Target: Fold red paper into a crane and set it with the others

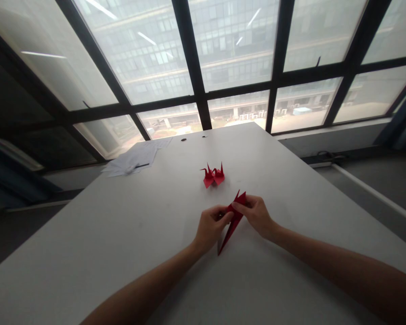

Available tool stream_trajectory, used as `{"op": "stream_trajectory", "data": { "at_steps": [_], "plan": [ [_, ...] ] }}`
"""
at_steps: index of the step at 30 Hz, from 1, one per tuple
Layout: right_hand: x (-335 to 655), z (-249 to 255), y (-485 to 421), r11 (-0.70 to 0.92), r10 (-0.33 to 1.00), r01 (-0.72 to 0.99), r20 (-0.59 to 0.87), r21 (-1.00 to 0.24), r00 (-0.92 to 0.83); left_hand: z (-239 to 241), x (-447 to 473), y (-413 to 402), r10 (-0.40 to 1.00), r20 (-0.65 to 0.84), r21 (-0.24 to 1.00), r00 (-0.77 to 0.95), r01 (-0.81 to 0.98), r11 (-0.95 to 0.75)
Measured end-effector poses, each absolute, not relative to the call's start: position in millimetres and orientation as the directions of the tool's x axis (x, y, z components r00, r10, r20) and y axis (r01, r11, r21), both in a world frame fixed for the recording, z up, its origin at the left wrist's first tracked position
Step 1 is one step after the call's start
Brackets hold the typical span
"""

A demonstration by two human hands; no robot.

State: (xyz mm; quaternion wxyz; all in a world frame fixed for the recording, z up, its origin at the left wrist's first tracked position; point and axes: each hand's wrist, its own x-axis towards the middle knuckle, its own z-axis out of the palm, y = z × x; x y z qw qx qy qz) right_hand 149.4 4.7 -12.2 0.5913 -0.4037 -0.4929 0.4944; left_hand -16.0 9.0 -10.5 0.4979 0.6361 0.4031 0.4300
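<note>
Between my hands is a partly folded red origami paper [235, 222], its long point slanting down toward me and shorter tips sticking up at the far end. My left hand [211, 225] pinches its left side between thumb and fingers. On the upper right, my right hand [257, 214] grips it, with the thumb lying across the front. Fingers behind the paper are partly hidden. Just beyond my hands, two finished red paper cranes [214, 178] stand side by side on the white table [149, 243].
Loose white papers [133, 158] lie at the table's far left, with a dark pen [142, 165] on them. Two small dark round spots, perhaps cable holes [183, 140], show near the far edge. Tall framed windows [237, 45] rise behind the table.
</note>
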Motion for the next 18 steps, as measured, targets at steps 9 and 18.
{"op": "stream_trajectory", "data": {
  "at_steps": [9, 18],
  "plan": [
    [148.2, -11.1, 8.2, 0.157, 0.987, -0.186, 0.158, -0.97, 0.008, -1.9, -17.1, 11.1, 0.918, -0.049, 0.998, 0.393, 0.054, 0.03],
    [146.9, -15.9, 5.5, 0.08, 0.988, -0.192, 0.104, -0.978, -0.115, -10.6, -20.3, 22.6, 0.99, -0.017, 0.983, 0.138, -0.179, 0.042]
  ]
}}
